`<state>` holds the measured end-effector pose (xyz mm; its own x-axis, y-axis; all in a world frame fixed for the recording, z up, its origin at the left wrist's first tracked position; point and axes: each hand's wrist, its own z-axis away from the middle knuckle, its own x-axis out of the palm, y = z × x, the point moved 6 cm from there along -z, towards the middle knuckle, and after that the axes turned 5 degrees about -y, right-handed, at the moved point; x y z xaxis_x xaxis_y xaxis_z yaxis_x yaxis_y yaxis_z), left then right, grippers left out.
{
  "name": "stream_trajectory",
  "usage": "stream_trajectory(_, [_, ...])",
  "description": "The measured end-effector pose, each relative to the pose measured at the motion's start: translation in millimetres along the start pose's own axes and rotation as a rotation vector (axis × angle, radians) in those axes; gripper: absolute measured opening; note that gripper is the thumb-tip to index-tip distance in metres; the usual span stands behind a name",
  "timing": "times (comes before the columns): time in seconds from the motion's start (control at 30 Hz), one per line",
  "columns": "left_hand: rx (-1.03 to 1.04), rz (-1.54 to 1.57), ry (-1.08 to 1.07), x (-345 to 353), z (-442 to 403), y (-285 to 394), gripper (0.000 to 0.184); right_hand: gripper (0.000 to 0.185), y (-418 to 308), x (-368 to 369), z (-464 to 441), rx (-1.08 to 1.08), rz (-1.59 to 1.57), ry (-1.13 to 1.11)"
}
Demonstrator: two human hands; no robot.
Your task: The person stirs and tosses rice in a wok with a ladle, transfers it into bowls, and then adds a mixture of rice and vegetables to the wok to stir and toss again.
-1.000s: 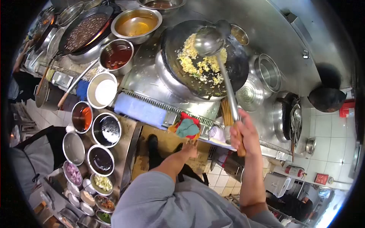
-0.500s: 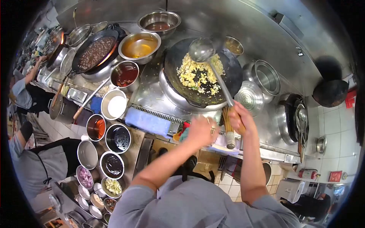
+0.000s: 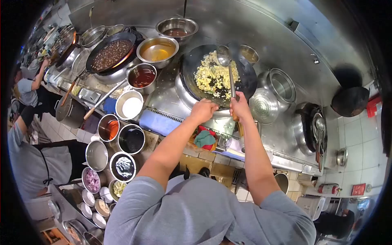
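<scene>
My right hand (image 3: 240, 107) is wrapped round the wooden end of a long metal ladle (image 3: 232, 79). The ladle's bowl is at the far side of a black wok (image 3: 189, 81), over the food. What lies in the wok looks like egg fried rice (image 3: 213, 75), yellow and white with bits of green. At the wok's near edge, my left hand (image 3: 204, 111) has its fingers curled round the rim. A perforated metal strainer (image 3: 263, 106) rests to the right of the wok.
Left of the wok stand bowls of yellow liquid (image 3: 158, 52) and red sauce (image 3: 142, 76). A second wok (image 3: 111, 55) with dark sauce sits over flame. Several ingredient pots (image 3: 97, 155) line the left side. Co-workers (image 3: 53, 163) stand at left. A folded blue cloth (image 3: 160, 121) lies in front.
My left hand has moved up and forward from the counter edge to the wok's rim. My right hand and the ladle have shifted slightly left and forward.
</scene>
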<state>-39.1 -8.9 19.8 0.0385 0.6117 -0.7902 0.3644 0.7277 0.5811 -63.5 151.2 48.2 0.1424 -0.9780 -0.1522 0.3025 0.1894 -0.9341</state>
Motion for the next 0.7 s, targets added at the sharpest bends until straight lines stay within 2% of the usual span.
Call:
stream_trajectory(0.03, [0.005,-0.009,0.004,0,1,1,0.022,0.037,1,-3,6,-0.01,-0.006,0.0])
stream_trajectory(0.1, [-0.013,0.02,-0.023,1,-1,0,0.023,0.036,4,-8,12,0.118,-0.565,-0.207])
stream_trajectory(0.13, [-0.029,0.054,-0.028,3,-1,-2,0.024,0.035,14,-11,4,0.184,-0.74,-0.221])
stream_trajectory(0.17, [-0.03,0.061,-0.037,6,1,-1,0.024,0.035,27,-12,-2,0.191,-0.741,-0.212])
stream_trajectory(0.23, [-0.018,0.042,-0.067,2,-3,-2,0.024,0.034,16,-2,-7,0.072,-0.424,-0.056])
stream_trajectory(0.27, [-0.012,0.033,-0.068,-2,-4,-2,0.024,0.035,11,8,2,0.029,-0.044,0.034])
stream_trajectory(0.3, [-0.011,0.014,-0.051,-2,-1,-1,0.023,0.036,14,11,6,-0.114,0.301,0.087])
stream_trajectory(0.37, [-0.004,-0.022,-0.004,-4,0,3,0.022,0.033,4,9,55,0.082,-0.118,-0.087])
stream_trajectory(0.4, [-0.004,-0.04,-0.009,-1,-1,2,0.022,0.033,13,-5,46,0.073,-0.122,-0.08])
stream_trajectory(0.47, [0.002,-0.018,-0.024,10,1,1,0.022,0.037,64,-14,37,0.311,-0.819,-0.298])
stream_trajectory(0.5, [-0.003,-0.009,-0.015,6,-2,-1,0.022,0.037,57,-11,37,0.3,-0.828,-0.3])
stream_trajectory(0.57, [-0.014,-0.033,-0.022,3,1,2,0.022,0.044,25,-30,43,0.057,-0.049,0.095])
stream_trajectory(0.6, [-0.023,-0.053,-0.023,2,1,2,0.023,0.046,13,-44,50,0.046,0.075,0.069])
stream_trajectory(0.63, [-0.015,-0.059,-0.028,3,1,2,0.023,0.046,16,-46,46,0.044,0.066,0.075])
stream_trajectory(0.7, [-0.054,-0.026,-0.021,4,1,0,0.026,0.043,0,-48,37,-0.166,0.461,0.255])
